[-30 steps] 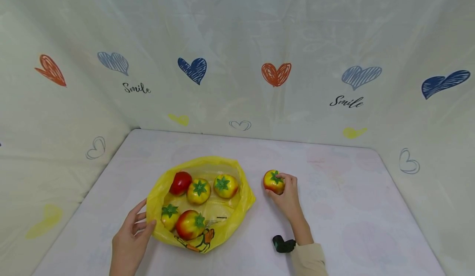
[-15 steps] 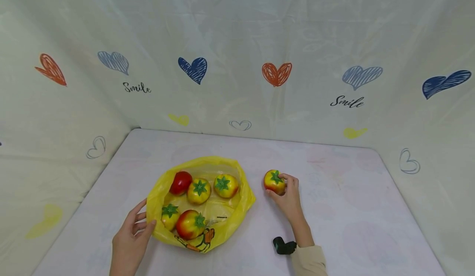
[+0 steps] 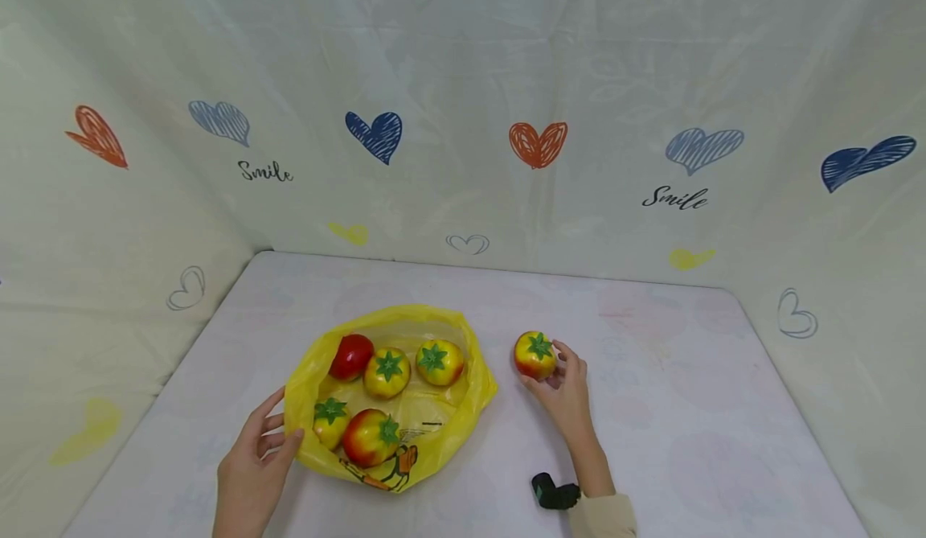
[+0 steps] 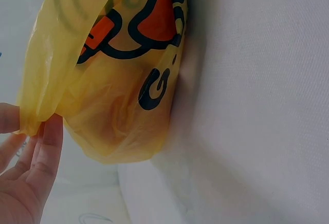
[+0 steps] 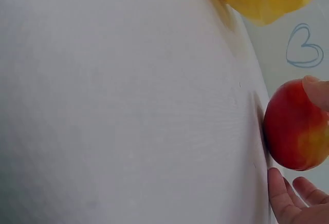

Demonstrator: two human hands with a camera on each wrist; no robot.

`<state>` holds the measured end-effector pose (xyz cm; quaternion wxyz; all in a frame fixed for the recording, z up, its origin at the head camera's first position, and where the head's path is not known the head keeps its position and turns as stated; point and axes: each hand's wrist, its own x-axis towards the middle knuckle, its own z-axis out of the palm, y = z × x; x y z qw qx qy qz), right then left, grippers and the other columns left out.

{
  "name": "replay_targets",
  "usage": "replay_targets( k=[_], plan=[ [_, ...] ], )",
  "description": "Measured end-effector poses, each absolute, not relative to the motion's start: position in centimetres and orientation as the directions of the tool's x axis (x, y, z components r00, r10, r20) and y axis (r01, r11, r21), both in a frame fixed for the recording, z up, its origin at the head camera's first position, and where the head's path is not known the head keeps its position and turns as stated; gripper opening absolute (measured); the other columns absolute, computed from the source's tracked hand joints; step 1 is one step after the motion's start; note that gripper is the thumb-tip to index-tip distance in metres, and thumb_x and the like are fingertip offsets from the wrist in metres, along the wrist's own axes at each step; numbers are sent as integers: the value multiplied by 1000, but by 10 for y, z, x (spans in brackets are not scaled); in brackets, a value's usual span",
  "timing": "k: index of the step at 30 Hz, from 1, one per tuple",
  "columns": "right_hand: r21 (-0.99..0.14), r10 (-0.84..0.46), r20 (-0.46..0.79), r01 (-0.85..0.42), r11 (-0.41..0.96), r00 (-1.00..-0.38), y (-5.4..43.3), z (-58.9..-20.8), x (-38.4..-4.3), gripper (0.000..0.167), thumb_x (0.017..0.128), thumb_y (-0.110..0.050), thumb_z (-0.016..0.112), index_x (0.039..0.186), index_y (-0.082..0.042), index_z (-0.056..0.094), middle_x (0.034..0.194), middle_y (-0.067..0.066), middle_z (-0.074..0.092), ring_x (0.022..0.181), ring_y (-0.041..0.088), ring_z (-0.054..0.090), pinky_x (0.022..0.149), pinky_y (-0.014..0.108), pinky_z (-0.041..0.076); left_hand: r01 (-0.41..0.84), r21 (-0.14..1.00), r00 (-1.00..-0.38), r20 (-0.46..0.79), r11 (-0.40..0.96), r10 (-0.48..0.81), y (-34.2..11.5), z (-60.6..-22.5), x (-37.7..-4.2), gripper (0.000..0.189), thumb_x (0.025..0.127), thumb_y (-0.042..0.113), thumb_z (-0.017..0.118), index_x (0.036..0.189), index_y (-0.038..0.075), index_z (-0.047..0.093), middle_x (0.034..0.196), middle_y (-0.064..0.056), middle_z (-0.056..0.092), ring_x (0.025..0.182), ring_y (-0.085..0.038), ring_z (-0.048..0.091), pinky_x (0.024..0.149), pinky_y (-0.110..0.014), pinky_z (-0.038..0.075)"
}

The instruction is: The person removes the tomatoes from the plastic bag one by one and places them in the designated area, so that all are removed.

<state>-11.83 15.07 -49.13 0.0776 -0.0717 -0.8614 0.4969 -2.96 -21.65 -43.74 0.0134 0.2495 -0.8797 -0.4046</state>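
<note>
The glossy yellow-and-red, tomato-shaped fruit with a green star-shaped top (image 3: pixel 531 363) sits on the bench (image 3: pixel 673 409), between two and three o'clock from the open yellow plastic bag (image 3: pixel 476 400). The right hand (image 3: pixel 567 400) is only loosely round it: the thumb touches one side, while the lower fingers (image 5: pixel 280 192) stand spread, apart from its skin. For a sure hold on something so smooth and round, thumb and fingers would do best set squarely on opposite sides. The left hand (image 3: pixel 253 470) pinches the bag's rim between eight and nine o'clock; a light, steady pull should serve there, as the thin film looks likely to sag round the five glossy fruits (image 3: pixel 387 373) inside. The bench is flat and whitish, faintly mottled; beyond its twelve o'clock edge rises a pale, creased sheet (image 3: pixel 441 47) printed with hearts and "Smile".
</note>
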Motion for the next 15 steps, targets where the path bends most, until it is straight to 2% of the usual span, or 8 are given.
replay_targets(
  k=[1, 2, 4, 5, 7, 9, 11, 15],
  plan=[
    [-873, 206, 53, 55, 485, -977, 151, -491, -117, 75, 75, -17, 78, 136, -5, 36, 121, 23, 39, 101, 34, 54, 87, 43, 53, -432, 709, -873, -172, 557, -457, -216, -438, -30, 64, 91, 25, 60, 146, 27, 29, 117, -14, 56, 89, -14, 60, 75, -38, 57],
    [-877, 211, 44, 63, 475, -977, 150, -491, -115, 75, 75, -16, 78, 136, -5, 36, 121, 23, 39, 103, 35, 54, 88, 43, 53, -431, 718, -873, -178, 547, -454, -215, -436, -30, 64, 91, 22, 60, 146, 26, 30, 118, -16, 55, 92, -18, 60, 78, -41, 56],
    [-884, 218, 24, 81, 461, -976, 150, -490, -112, 74, 75, -15, 78, 136, -5, 37, 122, 22, 40, 106, 35, 54, 89, 43, 52, -436, 716, -871, -185, 545, -455, -215, -436, -30, 64, 91, 21, 60, 146, 25, 29, 118, -16, 55, 92, -18, 60, 78, -41, 56],
    [-886, 219, 17, 87, 455, -975, 150, -490, -111, 74, 75, -14, 78, 136, -5, 37, 122, 22, 40, 107, 36, 54, 89, 43, 52, -443, 728, -868, -201, 523, -455, -214, -432, -30, 64, 91, 18, 60, 147, 24, 29, 120, -18, 53, 96, -24, 59, 83, -44, 54],
    [-889, 223, -4, 105, 445, -975, 149, -489, -107, 74, 75, -14, 77, 137, -6, 37, 124, 21, 40, 108, 35, 54, 91, 43, 51, -434, 722, -871, -183, 539, -456, -214, -434, -30, 64, 91, 22, 60, 147, 25, 29, 118, -15, 54, 92, -18, 60, 78, -40, 56],
    [-886, 225, -33, 133, 445, -974, 148, -488, -103, 75, 76, -15, 77, 138, -8, 35, 125, 20, 40, 110, 34, 53, 92, 43, 50, -425, 738, -877, -193, 524, -440, -216, -436, -30, 65, 91, 23, 60, 147, 25, 28, 118, -17, 53, 94, -21, 59, 81, -42, 55],
    [-883, 230, -57, 156, 442, -972, 146, -487, -98, 76, 76, -16, 77, 139, -8, 34, 126, 19, 40, 111, 33, 53, 94, 44, 49, -423, 722, -876, -171, 548, -451, -216, -439, -30, 65, 90, 26, 61, 146, 27, 29, 116, -13, 55, 89, -15, 60, 73, -37, 57],
    [-879, 237, -99, 197, 435, -966, 141, -486, -89, 77, 77, -16, 76, 139, -7, 32, 128, 19, 39, 112, 32, 52, 96, 44, 47, -425, 729, -876, -180, 537, -448, -217, -441, -31, 65, 90, 22, 62, 146, 27, 29, 119, -16, 54, 92, -19, 60, 76, -39, 57]
  ],
)
